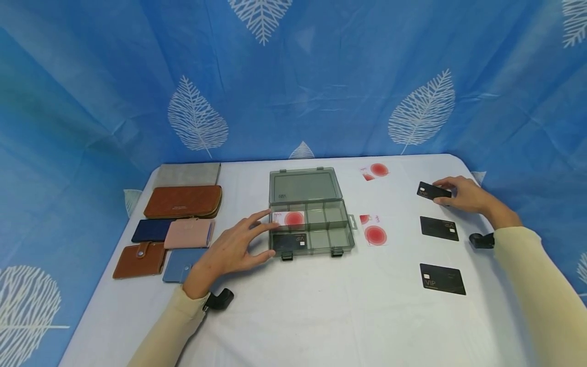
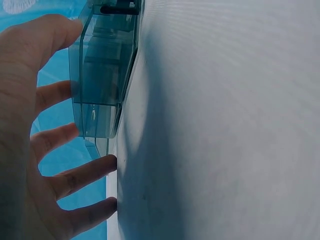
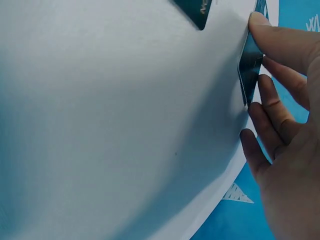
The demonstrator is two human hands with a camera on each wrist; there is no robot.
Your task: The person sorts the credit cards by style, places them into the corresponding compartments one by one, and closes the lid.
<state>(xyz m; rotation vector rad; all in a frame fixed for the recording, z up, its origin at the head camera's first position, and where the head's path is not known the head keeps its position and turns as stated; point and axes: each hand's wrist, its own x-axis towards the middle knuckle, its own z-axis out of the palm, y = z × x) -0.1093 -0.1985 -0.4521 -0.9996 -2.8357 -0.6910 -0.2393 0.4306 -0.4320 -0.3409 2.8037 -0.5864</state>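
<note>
A translucent grey-green divided plastic box (image 1: 330, 238) stands on the table with its lid (image 1: 304, 185) folded back. In its left compartments lie a white card with a red circle (image 1: 288, 218) and a black VIP card (image 1: 289, 241). My left hand (image 1: 236, 247) touches the box's left side, its fingers spread and fairly straight. Toward the table's right edge my right hand (image 1: 465, 194) pinches a black VIP card (image 1: 431, 191) between thumb and fingers, tilted up in the right wrist view. Below it lie two more black VIP cards, the nearer one (image 1: 442, 279) and the middle one (image 1: 438, 228).
Two white-and-red cards, an upper one (image 1: 375, 171) and a lower one (image 1: 374, 230), lie right of the box. At the left are several wallets, among them a brown zip wallet (image 1: 183, 201), a pink wallet (image 1: 187, 233) and a blue wallet (image 1: 179, 265). A blue curtain (image 1: 312, 102) hangs behind.
</note>
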